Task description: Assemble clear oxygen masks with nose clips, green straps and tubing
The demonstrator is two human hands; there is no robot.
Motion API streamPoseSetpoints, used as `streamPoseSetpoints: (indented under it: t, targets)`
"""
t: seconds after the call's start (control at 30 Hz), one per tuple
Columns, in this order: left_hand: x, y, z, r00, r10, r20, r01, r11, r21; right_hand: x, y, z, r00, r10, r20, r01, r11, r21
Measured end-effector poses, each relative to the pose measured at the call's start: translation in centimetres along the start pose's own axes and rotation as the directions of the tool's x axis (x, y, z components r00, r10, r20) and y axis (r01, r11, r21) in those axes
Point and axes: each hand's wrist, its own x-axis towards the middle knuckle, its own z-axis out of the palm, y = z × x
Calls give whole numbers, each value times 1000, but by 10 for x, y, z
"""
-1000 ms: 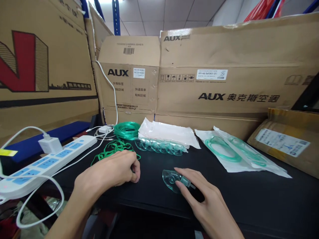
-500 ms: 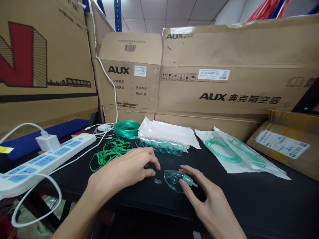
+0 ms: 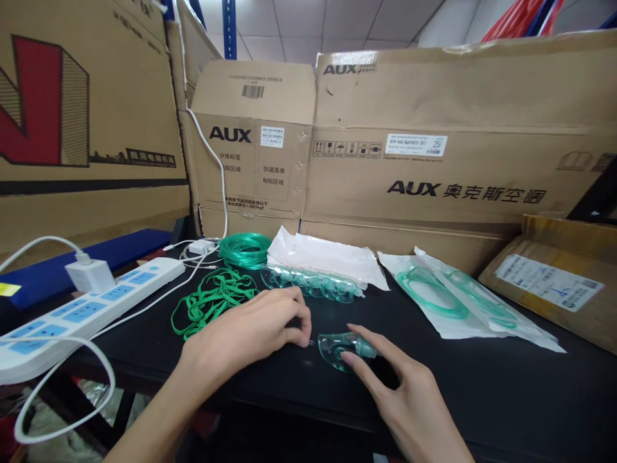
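My right hand (image 3: 398, 379) has its thumb and fingers around a clear green oxygen mask (image 3: 335, 350) that lies on the black table (image 3: 482, 399). The connector end of the mask points right, toward my palm. Just left of the mask, my left hand (image 3: 260, 328) is closed in a pinch. A tiny shiny strip pokes out at its fingertips, mostly hidden by them. Beyond my left hand lies a row of nested green masks (image 3: 313, 283). A tangle of green elastic straps (image 3: 212, 299) is left of that hand.
Coiled green tubing (image 3: 245, 249) and white pouches (image 3: 332, 254) lie at the back. Bagged tubing (image 3: 434, 296) is at the right, near a taped carton (image 3: 554, 276). A power strip (image 3: 91, 308) with white cables runs along the left. Large cardboard boxes (image 3: 434, 161) wall the back.
My left thumb and index finger have closed on the small shiny strip that lay below them. My right fingers have shifted slightly on the mask, with the thumb now further left.
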Motion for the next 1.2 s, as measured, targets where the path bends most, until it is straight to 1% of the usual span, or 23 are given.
streamPoseSetpoints:
  t: [0.1, 0.2, 0.27, 0.33, 0.37, 0.5, 0.6, 0.67, 0.77, 0.9, 1.2]
  targets:
    - [-4, 4, -7, 997, 39, -69, -38, 999, 10, 5, -7, -1, 1000, 14, 22, -17, 989, 144]
    - [-6, 8, -10, 993, 68, -96, -68, 998, 7, 10, -9, 1, 995, 33, 92, -55, 967, 250]
    - [-6, 10, -9, 993, 65, -99, -65, 998, 0, 11, -7, 2, 990, 54, 133, -89, 956, 279]
    - [-5, 11, -7, 995, 56, -79, -56, 998, -6, 11, -4, 3, 988, 56, 146, -93, 960, 263]
    - [-4, 11, -5, 996, 50, -68, -50, 999, -8, 11, -2, 4, 989, 41, 143, -74, 969, 234]
    - [-3, 9, -2, 999, 27, -46, -28, 1000, -6, 9, -3, 6, 991, -65, 119, 62, 998, 26]
    - [-3, 8, 0, 999, 44, -25, -44, 999, -15, 7, -6, 9, 990, -102, 93, 108, 992, -70]
    - [-3, 9, 0, 998, 57, -16, -57, 998, -21, 6, -7, 11, 991, -100, 87, 107, 992, -71]
    - [-2, 10, 0, 998, 59, -5, -59, 998, -23, 7, -5, 11, 994, -75, 81, 77, 997, -29]
    - [-2, 13, -1, 998, 59, 2, -59, 998, -11, 7, -3, 11, 995, -69, 71, 69, 998, 3]
    - [2, 18, 2, 999, 48, 3, -48, 999, 9, 6, -1, 12, 994, -49, 99, 46, 999, 29]
